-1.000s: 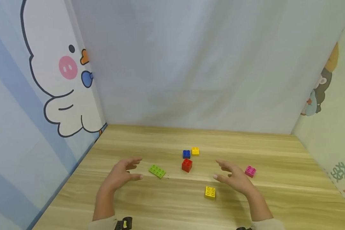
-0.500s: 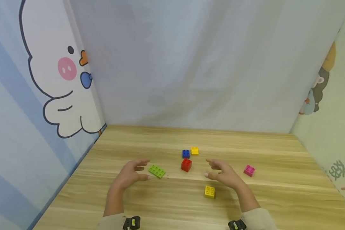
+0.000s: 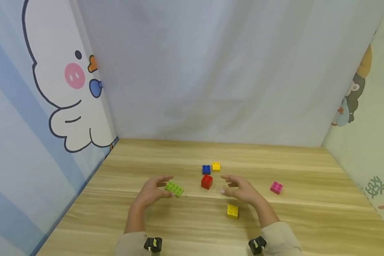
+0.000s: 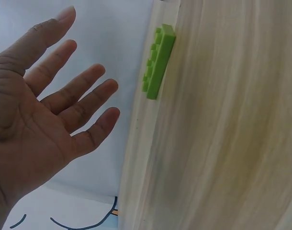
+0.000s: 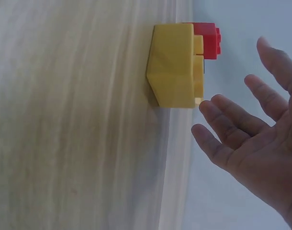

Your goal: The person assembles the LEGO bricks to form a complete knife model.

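Note:
My left hand [image 3: 152,191] hovers at the left end of a long light-green toy brick [image 3: 174,189], fingers spread and holding nothing. In the left wrist view that green brick [image 4: 160,62] lies on the table beyond the fingertips. My right hand [image 3: 241,191], also relaxed and bare, is over the table to the right of a red brick [image 3: 206,182]. A yellow brick [image 3: 232,211] lies just nearer to me than the right hand. The right wrist view has this yellow brick [image 5: 172,67] close up, with the red brick [image 5: 208,40] partly hidden behind it.
A blue brick [image 3: 206,169] and a second yellow brick [image 3: 216,166] sit side by side behind the red one. Farther right lies a pink brick [image 3: 276,187]. Pale fabric [image 3: 211,71] hangs along the back edge of the wooden table [image 3: 185,231], with printed panels at both sides.
Both hands have moved inward toward each other, the left one reaching the green brick and the right one nearing the red brick. The bricks stay where they were on the table.

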Tool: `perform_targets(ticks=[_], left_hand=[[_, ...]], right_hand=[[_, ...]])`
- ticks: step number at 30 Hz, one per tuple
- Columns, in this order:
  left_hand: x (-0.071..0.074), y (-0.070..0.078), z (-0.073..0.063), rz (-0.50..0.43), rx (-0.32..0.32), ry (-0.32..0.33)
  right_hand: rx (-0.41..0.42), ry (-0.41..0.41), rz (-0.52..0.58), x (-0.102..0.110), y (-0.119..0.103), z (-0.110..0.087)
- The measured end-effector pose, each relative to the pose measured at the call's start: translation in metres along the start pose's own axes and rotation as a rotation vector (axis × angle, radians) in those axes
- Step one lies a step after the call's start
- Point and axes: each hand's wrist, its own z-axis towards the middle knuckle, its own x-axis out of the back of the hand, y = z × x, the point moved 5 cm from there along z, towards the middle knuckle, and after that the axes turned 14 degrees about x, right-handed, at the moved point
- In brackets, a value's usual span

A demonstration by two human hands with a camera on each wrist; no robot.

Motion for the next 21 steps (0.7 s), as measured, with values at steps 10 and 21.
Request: perform_targets(ticks=[10, 21], left_hand=[[0.0, -0.001, 0.015, 0.02, 0.036, -0.024], [-0.001, -0.012, 0.028, 0.04, 0.077, -0.063]], right_hand=[[0.047, -0.053, 0.044, -0.006, -0.001, 0.017], [-0.022, -0.052, 0.122, -0.018, 0.008, 0.03]])
